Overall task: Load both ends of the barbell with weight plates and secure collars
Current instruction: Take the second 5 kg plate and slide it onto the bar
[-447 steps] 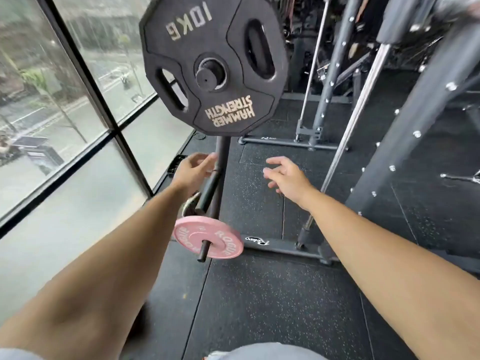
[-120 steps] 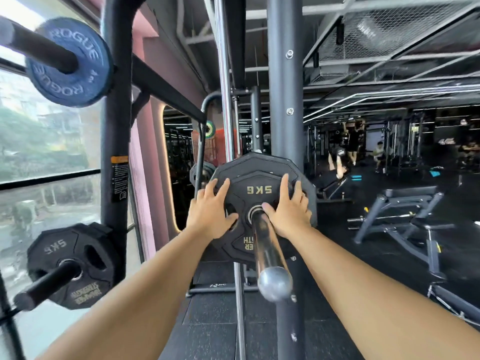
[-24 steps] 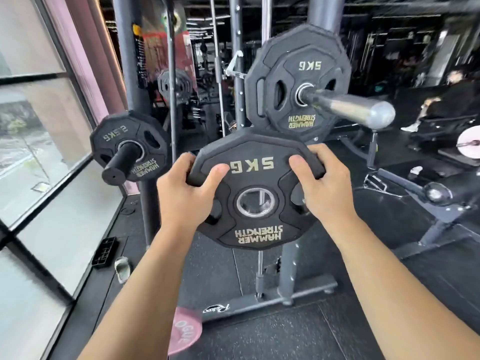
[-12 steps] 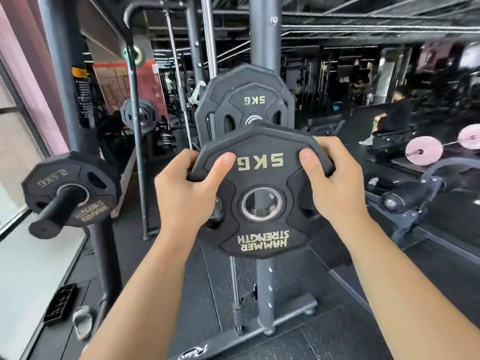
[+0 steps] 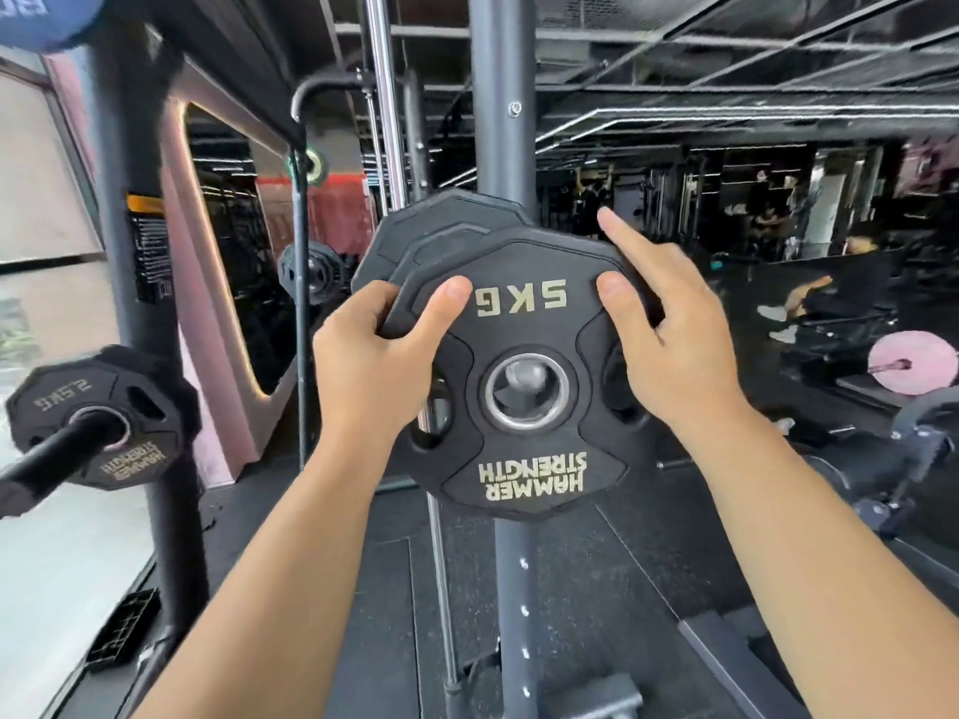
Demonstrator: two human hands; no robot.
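A black 5 kg plate [image 5: 524, 474] marked HAMMER STRENGTH is held upright in front of me. My left hand [image 5: 373, 365] grips its upper left edge, thumb on the face. My right hand [image 5: 669, 334] holds the upper right edge with its thumb on the face and its index finger pointing up. The silver barbell end [image 5: 525, 375] shows through the plate's centre hole. Behind it another black plate [image 5: 410, 236] sits on the bar.
A rack upright [image 5: 498, 121] rises behind the plates. To the left, a 2.5 kg plate [image 5: 124, 433] hangs on a storage peg beside a dark post [image 5: 129, 251]. A pink plate [image 5: 913, 361] sits at far right. Black rubber floor [image 5: 597, 589] lies below.
Both hands have raised the 5 kg plate and brought its hole in line with the barbell end. My right index finger has lifted off the plate's rim.
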